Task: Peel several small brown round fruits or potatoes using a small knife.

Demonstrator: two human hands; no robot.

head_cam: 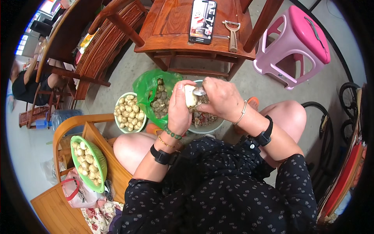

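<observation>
My left hand (179, 108) holds a pale, partly peeled root vegetable (191, 96) upright. My right hand (223, 98) grips a metal spoon (200, 91), its bowl against the vegetable's right side. Both hands are above a basin (219, 126) that holds brown peelings. Left of the basin, a green plastic bag (142, 84) lies open around brown, unpeeled roots (160, 101). Beside the bag stands a white-rimmed bowl (144, 124) full of pale peeled roots (128, 112). More peeled roots (87, 163) fill a green plastic colander (102, 163) at the lower left. The spoon's handle is hidden in my right hand.
A wooden chair (172, 38) ahead bears a smartphone (202, 22) and a Y-shaped peeler (233, 35). A pink plastic stool (295, 49) stands at the right, a bicycle wheel (349, 96) beyond it. The colander rests on a wooden chair (117, 166). Another person (27, 89) sits at the far left.
</observation>
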